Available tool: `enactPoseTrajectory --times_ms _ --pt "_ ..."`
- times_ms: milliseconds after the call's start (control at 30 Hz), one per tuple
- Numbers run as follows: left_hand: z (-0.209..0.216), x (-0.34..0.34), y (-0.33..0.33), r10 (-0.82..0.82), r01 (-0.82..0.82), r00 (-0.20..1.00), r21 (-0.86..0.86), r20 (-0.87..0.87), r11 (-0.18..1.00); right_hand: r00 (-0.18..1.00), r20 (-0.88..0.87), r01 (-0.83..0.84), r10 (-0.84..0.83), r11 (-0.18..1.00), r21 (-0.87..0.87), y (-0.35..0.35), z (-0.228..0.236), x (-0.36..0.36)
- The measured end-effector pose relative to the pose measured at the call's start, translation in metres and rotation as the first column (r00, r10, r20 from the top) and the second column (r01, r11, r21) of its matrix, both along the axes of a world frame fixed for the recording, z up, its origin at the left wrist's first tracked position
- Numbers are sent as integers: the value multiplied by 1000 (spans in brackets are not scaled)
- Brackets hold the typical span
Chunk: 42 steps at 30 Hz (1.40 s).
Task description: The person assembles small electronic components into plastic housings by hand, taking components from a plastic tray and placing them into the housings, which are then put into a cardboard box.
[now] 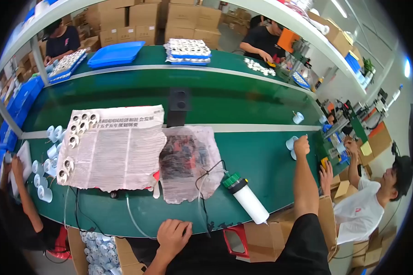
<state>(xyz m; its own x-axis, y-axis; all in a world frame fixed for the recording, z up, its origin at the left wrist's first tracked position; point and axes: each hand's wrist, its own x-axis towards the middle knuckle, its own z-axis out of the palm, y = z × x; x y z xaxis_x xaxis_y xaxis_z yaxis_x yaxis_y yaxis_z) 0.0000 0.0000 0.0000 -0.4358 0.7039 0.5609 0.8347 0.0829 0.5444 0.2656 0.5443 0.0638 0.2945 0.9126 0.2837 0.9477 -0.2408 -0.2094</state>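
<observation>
My right hand [301,145] reaches out over the right side of the bench. Its fingers are curled closed against a light-blue plastic cup [290,143], and a second one lies partly hidden just beside it. At the near bench edge rests my left hand [173,236], holding nothing, with its fingers loosely bent and its thumb apart. Between the hands lies a white dispensing cartridge [248,200] with a green cap and a black ring, tilted over the near edge. Left of it, a sheet of newspaper [110,158] carries several small white round parts [73,140].
A stained paper sheet [188,165] with cables over it lies mid-bench. Several light-blue cups [44,193] stand at left. An open box of similar parts [122,256] sits below the edge. Co-workers are at both sides; a person in a white shirt [360,208] works at right.
</observation>
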Motion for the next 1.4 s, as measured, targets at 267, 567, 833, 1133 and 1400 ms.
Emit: enactPoseTrajectory --times_ms 267,567,833,1133,1400 --pt "8 -2 2 -26 27 999 44 -24 999 877 170 -480 449 839 257 19 11 29" --pt "5 -3 -17 -144 -149 576 277 805 949 114 -399 -968 910 192 162 -297 143 -178" --pt "40 -15 -42 -97 23 818 136 567 990 -36 -334 -996 942 -63 -70 -444 33 -210" --pt "31 -14 -34 45 18 801 -99 597 995 684 -41 -719 728 682 132 -404 31 -143" --pt "25 -20 -23 36 5 813 -70 580 998 714 -11 -697 700 709 -111 -359 4 -129"
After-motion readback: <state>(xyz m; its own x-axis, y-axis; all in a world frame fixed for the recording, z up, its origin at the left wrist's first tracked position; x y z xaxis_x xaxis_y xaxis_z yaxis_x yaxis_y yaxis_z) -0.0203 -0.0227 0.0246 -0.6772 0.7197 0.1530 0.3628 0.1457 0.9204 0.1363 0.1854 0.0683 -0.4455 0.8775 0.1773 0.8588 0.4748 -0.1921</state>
